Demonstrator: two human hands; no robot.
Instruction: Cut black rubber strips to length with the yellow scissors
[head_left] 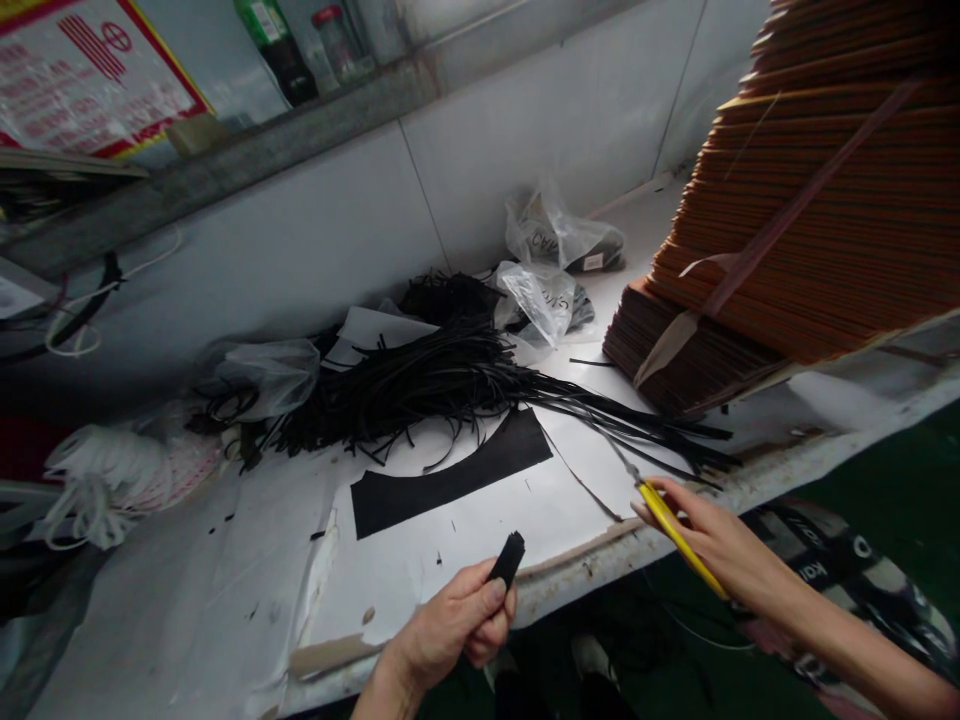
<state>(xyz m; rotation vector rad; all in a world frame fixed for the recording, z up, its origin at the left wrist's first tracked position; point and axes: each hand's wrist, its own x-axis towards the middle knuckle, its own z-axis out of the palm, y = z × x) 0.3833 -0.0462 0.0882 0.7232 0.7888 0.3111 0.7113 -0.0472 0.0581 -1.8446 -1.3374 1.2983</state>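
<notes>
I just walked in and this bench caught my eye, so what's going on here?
A person's left hand grips a short bundle of black strips near the bench's front edge. The right hand holds a yellow-handled tool, its metal end over the bench. Behind lie a heap of long black strips and a curved black piece.

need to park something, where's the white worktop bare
Widest: the left of the white worktop, in front of the coiled white cord and left of the curved black sheet, bar a few scraps. A narrow strip lies between that sheet and the front edge. Crowded: the heap of thin black strips, clear plastic bags behind, tall orange-brown stack at right.
</notes>
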